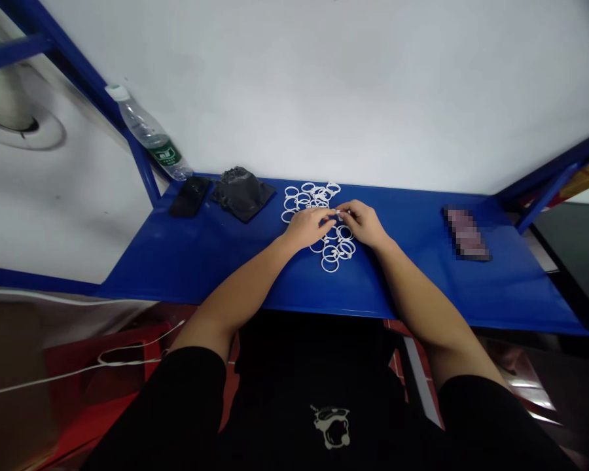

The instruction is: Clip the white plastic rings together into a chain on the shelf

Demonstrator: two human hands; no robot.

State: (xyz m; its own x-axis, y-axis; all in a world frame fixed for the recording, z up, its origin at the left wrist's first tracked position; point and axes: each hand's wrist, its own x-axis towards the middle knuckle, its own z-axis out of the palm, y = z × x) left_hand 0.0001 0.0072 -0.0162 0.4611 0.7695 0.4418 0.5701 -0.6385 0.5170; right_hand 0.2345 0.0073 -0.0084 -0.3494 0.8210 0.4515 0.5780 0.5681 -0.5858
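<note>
Several thin white rings (330,263), each with a small white nub, lie in a loose heap on the blue tabletop (216,261). Over the middle of the heap, my left hand (307,226) and my right hand (367,224) meet fingertip to fingertip. Between them they pinch a small white piece (339,212), seemingly the nub of one white ring; the fingers partly hide it. Rings show behind my left hand and in front of both hands, some overlapping.
At the left stand a green-labelled plastic bottle (160,147), a black phone (190,196) and a dark drawstring pouch (243,193). A blurred-out flat object (466,232) lies at the right. A white wall backs the table; blue frame bars (142,163) rise at its ends.
</note>
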